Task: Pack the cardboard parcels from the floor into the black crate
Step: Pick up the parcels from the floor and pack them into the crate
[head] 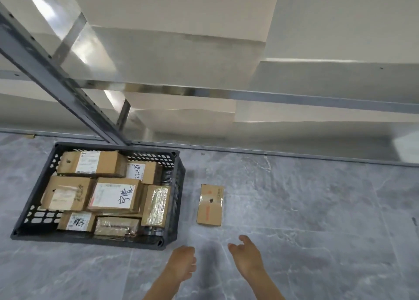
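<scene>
One parcel lies flat on the floor just right of the near-full crate; left hand and right hand hover empty, fingers slack: grip its long edges, seat it far-right.

Parcel labels too small, blurred.

Lone parcel: bare floor on every side.
Black crate: packed, top open.
Rack post: slants over the crate's rear.
</scene>
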